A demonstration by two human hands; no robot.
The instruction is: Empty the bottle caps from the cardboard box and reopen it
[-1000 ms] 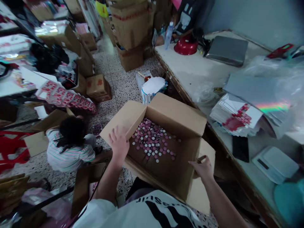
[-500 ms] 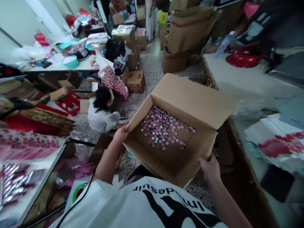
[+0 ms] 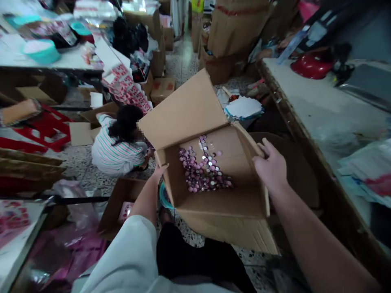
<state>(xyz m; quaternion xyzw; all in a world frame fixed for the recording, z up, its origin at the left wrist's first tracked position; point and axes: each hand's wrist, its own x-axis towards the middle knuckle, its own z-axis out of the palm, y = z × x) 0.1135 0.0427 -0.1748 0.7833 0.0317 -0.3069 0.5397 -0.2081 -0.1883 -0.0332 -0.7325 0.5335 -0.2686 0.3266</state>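
An open cardboard box (image 3: pixel 189 114) is held in front of me above the floor, flaps up. Several small pink and silver round discs (image 3: pixel 204 169) lie heaped on its bottom. My left hand (image 3: pixel 159 171) grips the box's left wall, mostly hidden behind it. My right hand (image 3: pixel 270 167) clasps the right wall near its top edge, fingers curled over the rim.
A person in a striped shirt (image 3: pixel 117 144) crouches on the floor left of the box. A long table (image 3: pixel 308 101) with a red object (image 3: pixel 311 65) and paper stacks runs along the right. Cartons (image 3: pixel 232 28) stand at the back; another open carton (image 3: pixel 122 207) lies below my left arm.
The box has turned and tilted, and the discs have slid into a heap. My right hand moved from the box's near corner up to its right wall. The view swung downward.
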